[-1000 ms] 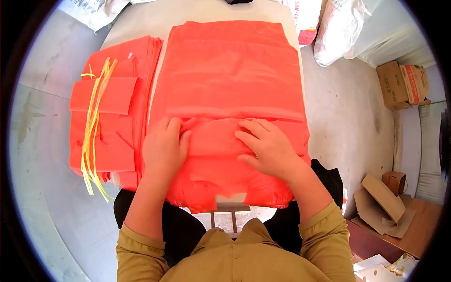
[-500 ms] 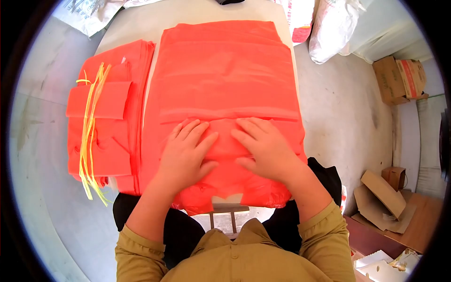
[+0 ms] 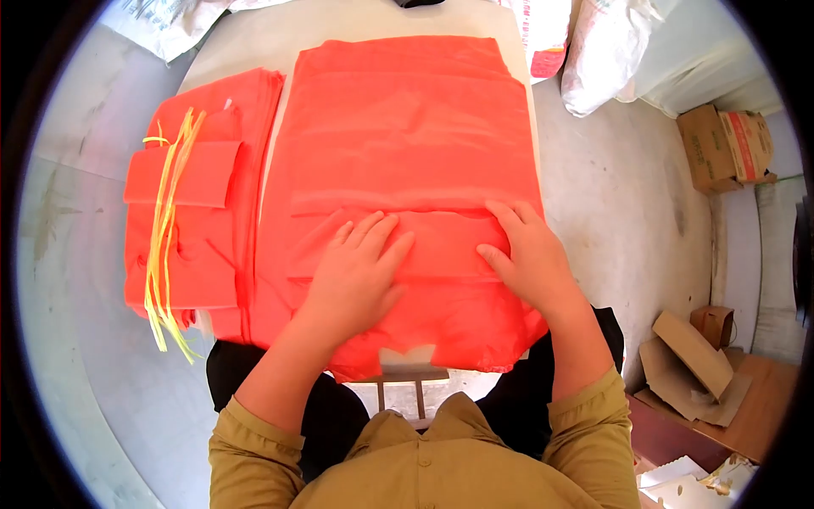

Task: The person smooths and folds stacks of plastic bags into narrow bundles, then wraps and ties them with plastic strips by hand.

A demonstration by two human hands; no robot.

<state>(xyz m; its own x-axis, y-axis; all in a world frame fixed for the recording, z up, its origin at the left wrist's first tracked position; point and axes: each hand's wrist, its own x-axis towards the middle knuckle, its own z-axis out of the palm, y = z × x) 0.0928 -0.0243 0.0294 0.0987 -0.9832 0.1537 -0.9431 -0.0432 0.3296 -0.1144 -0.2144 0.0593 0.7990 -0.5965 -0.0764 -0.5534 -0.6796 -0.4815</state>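
A wide stack of red plastic bags (image 3: 407,136) lies flat in front of me, with a notched edge towards my body. My left hand (image 3: 358,276) rests palm down on the near part of the stack, fingers spread over a folded section. At the right side of that section, my right hand (image 3: 532,259) lies with its fingers apart, near the stack's right edge. Neither hand grips anything. Left of the stack is a second pile of folded red bags (image 3: 182,254), with a bundle of yellow ties (image 3: 167,229) lying across it.
The pale table (image 3: 246,38) shows beyond the bags. White sacks (image 3: 604,55) stand at the far right, and another sack (image 3: 161,30) at the far left. Cardboard boxes (image 3: 710,148) sit by the right wall, with an opened carton (image 3: 691,365) nearer me.
My right hand has slid right, towards the stack's edge. The left hand has shifted slightly right. Between them, the folded section now looks flatter.
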